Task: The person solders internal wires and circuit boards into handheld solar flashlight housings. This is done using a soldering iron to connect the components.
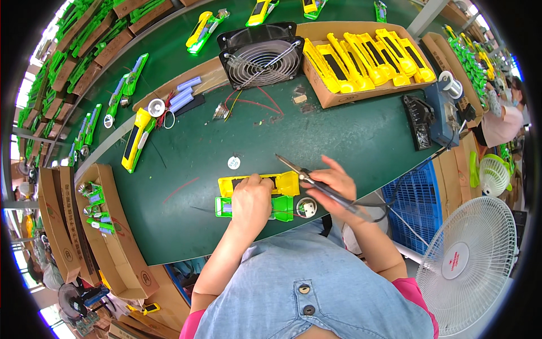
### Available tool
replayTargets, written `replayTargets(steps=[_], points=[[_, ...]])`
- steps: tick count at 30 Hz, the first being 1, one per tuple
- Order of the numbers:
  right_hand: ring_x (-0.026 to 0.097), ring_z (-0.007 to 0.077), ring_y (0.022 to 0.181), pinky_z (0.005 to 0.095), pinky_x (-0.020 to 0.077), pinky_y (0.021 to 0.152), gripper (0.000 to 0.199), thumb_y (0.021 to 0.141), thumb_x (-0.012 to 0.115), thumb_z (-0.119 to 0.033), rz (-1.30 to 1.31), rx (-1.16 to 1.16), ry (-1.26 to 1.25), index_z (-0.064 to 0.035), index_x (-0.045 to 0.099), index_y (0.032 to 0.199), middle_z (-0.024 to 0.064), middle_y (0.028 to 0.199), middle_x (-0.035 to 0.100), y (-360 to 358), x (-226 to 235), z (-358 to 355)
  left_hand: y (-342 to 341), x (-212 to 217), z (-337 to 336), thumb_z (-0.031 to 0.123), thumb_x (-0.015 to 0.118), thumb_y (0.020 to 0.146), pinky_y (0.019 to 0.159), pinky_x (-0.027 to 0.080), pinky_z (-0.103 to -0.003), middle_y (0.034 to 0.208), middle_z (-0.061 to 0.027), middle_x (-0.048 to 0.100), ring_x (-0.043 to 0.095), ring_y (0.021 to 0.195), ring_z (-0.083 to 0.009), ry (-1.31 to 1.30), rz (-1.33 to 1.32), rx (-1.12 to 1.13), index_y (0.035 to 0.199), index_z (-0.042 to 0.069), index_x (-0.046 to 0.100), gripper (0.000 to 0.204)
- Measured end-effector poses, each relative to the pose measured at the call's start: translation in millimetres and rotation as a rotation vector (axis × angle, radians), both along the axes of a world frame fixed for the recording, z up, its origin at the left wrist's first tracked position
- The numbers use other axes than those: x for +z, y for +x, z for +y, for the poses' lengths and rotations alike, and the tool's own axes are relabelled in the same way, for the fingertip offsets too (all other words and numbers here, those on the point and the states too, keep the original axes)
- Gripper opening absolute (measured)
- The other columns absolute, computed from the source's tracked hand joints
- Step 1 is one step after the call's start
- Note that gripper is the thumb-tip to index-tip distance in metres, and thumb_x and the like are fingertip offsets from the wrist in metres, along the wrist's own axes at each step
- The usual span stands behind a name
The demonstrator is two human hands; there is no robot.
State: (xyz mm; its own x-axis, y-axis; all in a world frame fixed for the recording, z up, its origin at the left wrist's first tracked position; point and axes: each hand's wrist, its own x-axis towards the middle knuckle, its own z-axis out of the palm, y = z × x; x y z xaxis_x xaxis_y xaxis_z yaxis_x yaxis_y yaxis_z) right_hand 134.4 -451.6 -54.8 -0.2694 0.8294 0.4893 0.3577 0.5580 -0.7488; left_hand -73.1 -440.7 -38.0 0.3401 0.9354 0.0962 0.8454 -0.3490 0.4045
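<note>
Left hand is down over the yellow shell, fingers curled together; can't tell if they pinch anything. Right hand, just right of the yellow shell, is clamped round the soldering iron, tip aimed up-left past the shell's far edge. Yellow shell lies on the bench, directly in front of the person. Green shell sits just beside it on the near side, partly hidden by left hand. Round lamp head is near its right end, person's side. White round sticker just beyond it. Well beyond: black fan; carton of similar shells, far right. Yellow-and-green torch well to its left.
</note>
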Motion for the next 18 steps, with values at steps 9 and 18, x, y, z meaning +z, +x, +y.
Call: replayTargets(steps=[9, 18], points=[[0.061, 0.0134, 0.063, 0.0237, 0.0493, 0.056, 0.015, 0.077, 0.063, -0.002, 0.632, -0.116, -0.630, 0.0055, 0.058, 0.090, 0.0094, 0.080, 0.060, 7, 1, 1, -3, 2, 7, 0.002, 0.057, 0.068, 0.058, 0.047, -0.038, 0.067, -0.0128, 0.053, 0.057, 0.062, -0.0294, -0.050, -0.084, -0.013, 0.067, 0.003, 0.059, 0.002], [0.060, 0.0142, 0.064, 0.0250, 0.0497, 0.059, 0.014, 0.079, 0.060, 0.000, 0.512, -0.108, -0.689, 0.0040, 0.055, 0.091, 0.0106, 0.086, 0.059, 1, -12, 0, -4, 0, 9, 0.004, 0.058, 0.070, 0.058, 0.047, -0.037, 0.072, -0.0122, 0.056, 0.058, 0.063, -0.0304, -0.090, -0.125, 0.004, 0.071, 0.004, 0.061, 0.003]])
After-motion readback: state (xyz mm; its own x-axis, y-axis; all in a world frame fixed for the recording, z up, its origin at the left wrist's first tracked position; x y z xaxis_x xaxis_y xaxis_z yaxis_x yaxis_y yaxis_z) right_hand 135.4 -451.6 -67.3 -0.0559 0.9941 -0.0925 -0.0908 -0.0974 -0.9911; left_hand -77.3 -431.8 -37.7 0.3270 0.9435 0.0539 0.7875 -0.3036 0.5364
